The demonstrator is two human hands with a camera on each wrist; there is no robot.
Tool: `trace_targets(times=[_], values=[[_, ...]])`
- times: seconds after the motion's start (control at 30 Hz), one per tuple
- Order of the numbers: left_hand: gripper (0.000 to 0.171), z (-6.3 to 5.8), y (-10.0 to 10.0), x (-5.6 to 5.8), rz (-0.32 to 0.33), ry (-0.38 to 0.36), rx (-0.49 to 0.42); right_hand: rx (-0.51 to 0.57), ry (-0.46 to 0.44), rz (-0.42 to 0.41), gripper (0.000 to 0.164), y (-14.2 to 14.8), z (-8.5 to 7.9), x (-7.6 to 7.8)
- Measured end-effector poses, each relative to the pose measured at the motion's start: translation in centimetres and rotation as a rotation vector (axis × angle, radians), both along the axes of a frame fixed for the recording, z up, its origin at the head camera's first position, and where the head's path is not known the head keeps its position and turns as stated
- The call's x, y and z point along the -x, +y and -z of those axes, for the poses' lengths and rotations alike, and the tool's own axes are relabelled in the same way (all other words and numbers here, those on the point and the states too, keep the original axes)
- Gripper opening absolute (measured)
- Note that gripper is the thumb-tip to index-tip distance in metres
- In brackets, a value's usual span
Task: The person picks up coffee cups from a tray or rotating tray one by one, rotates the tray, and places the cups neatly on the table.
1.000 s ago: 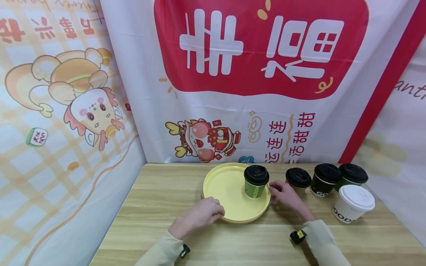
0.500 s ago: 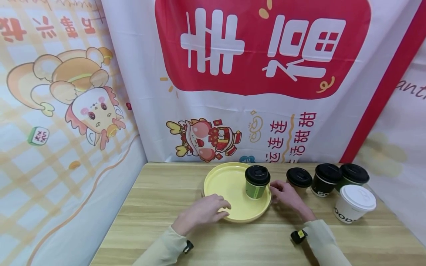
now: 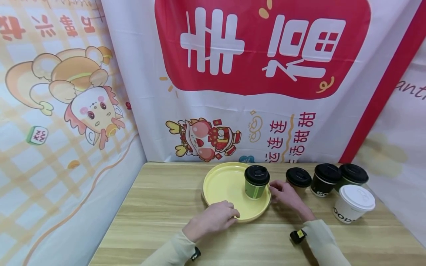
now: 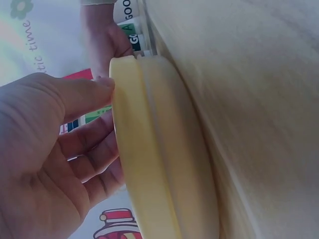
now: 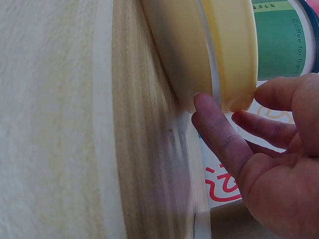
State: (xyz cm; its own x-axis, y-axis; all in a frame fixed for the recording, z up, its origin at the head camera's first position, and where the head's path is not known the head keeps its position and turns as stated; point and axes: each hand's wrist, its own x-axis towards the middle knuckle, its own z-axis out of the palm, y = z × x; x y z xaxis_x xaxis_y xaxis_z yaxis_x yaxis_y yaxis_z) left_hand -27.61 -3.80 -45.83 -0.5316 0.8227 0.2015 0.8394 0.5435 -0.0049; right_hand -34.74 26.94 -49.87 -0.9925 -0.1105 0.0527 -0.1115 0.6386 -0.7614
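A round yellow plate [image 3: 229, 184] with a raised rim lies on the table. The wrist views show a paler layer [image 4: 182, 139] beneath, like a second plate stacked under it. On the plate's right side stands an upright green paper coffee cup [image 3: 254, 188] with a black lid. My left hand [image 3: 214, 218] is at the front rim, thumb tip at its edge and other fingers loosely bent beyond it, not closed round it. At the right rim my right hand [image 3: 287, 195] pinches the edge, thumb [image 5: 279, 93] above and fingers against the outside.
Right of the plate stand a brown cup [image 3: 298, 179] with black lid, a black cup [image 3: 324, 181], a green cup [image 3: 353, 174] with black lid and a white cup [image 3: 353, 203]. Printed cloths [image 3: 206, 129] hang behind the wooden table [image 3: 159, 192] and at both sides.
My left hand has shifted right along the plate's front rim, lifting slightly on the way. The right hand, plate and cups have hardly moved.
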Motion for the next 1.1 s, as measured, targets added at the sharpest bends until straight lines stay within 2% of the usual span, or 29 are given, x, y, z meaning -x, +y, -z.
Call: trace_targets(times=[0.1,0.2,0.63,0.97,1.1], values=[[0.011,0.1,0.0,-0.1,0.012,0.040,-0.009,-0.009,0.005,0.005,0.027,0.0,-0.1,0.0],[0.011,0.2,-0.2,-0.1,0.015,0.045,-0.024,-0.016,0.015,0.004,0.027,0.0,-0.2,0.0],[0.011,0.5,-1.6,0.3,-0.020,0.015,-0.021,-0.034,0.050,-0.014,0.026,0.0,-0.3,-0.1],[0.011,0.2,-2.9,0.6,-0.008,-0.019,-0.034,-0.018,0.064,-0.021,0.027,0.1,-0.2,-0.1],[0.008,-0.1,-2.8,1.1,0.002,-0.044,-0.027,-0.023,0.064,-0.016,0.025,0.2,-0.2,-0.1]])
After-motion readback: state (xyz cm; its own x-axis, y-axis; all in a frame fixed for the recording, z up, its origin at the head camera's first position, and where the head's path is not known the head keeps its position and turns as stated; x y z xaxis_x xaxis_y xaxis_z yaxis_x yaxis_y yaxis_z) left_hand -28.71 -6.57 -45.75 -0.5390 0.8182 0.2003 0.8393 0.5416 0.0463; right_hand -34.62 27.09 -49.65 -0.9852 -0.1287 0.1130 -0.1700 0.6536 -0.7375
